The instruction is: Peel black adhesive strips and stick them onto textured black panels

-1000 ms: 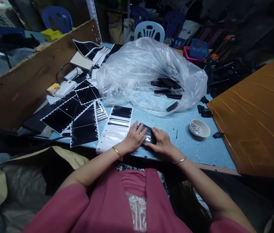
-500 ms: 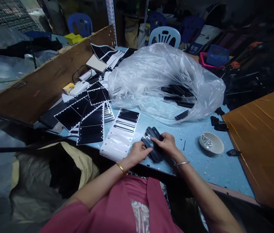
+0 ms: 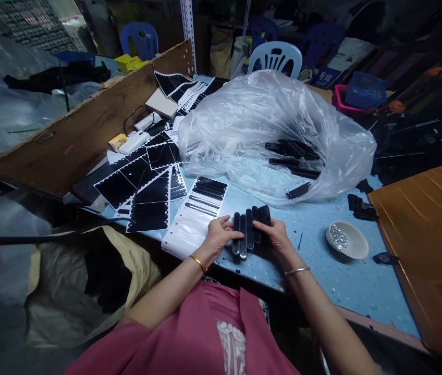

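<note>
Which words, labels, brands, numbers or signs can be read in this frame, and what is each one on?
None reads clearly.
Blue-and-white sack: pale characters on its blue part and small print on its white part, both too blurred to read.
Wooden board: red marks, too small to read.
Yellow box: any print is too small to make out.
Black strips between left hand and right hand: no lettering shows.

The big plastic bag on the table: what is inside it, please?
Several dark, strip-like pieces show through the opening of the plastic bag. Deeper contents, if any, are covered by its cloudy folds and cannot be made out.
</note>
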Action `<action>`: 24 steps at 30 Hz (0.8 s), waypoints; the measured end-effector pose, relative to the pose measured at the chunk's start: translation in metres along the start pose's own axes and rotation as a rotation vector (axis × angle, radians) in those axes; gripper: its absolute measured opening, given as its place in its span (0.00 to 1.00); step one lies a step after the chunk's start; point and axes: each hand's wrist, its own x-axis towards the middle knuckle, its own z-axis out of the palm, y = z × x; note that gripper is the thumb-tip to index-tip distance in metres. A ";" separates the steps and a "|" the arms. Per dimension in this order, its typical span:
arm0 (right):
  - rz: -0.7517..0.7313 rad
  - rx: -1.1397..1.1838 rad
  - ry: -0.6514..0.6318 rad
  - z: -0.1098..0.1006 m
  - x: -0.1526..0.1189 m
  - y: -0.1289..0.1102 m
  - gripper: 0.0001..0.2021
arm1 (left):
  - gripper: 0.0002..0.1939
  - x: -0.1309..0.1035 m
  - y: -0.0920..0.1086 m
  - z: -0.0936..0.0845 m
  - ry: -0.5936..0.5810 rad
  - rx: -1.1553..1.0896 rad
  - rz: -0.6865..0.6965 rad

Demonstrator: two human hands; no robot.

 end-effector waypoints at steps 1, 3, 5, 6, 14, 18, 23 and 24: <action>0.015 -0.025 -0.029 -0.001 -0.001 -0.002 0.24 | 0.38 -0.001 -0.001 0.000 -0.026 0.066 0.015; 0.006 -0.120 -0.053 -0.002 -0.005 -0.004 0.23 | 0.26 -0.003 -0.002 0.001 -0.073 0.273 0.096; -0.050 -0.243 -0.039 -0.002 -0.009 -0.004 0.22 | 0.17 -0.005 -0.005 0.000 -0.092 0.497 0.220; -0.085 -0.302 -0.025 -0.001 -0.013 -0.003 0.22 | 0.15 -0.006 -0.006 -0.001 -0.090 0.575 0.274; 0.028 0.051 0.102 0.018 -0.054 0.014 0.27 | 0.31 -0.021 -0.011 -0.011 -0.166 0.092 0.130; 0.114 0.300 0.172 0.031 -0.068 0.016 0.27 | 0.39 -0.033 -0.005 -0.011 -0.211 -0.165 0.018; 0.026 0.224 0.255 0.053 -0.081 0.014 0.26 | 0.42 -0.040 0.003 -0.027 -0.273 -0.276 -0.044; 0.004 0.199 0.234 0.059 -0.085 0.015 0.25 | 0.42 -0.043 0.005 -0.035 -0.265 -0.282 -0.034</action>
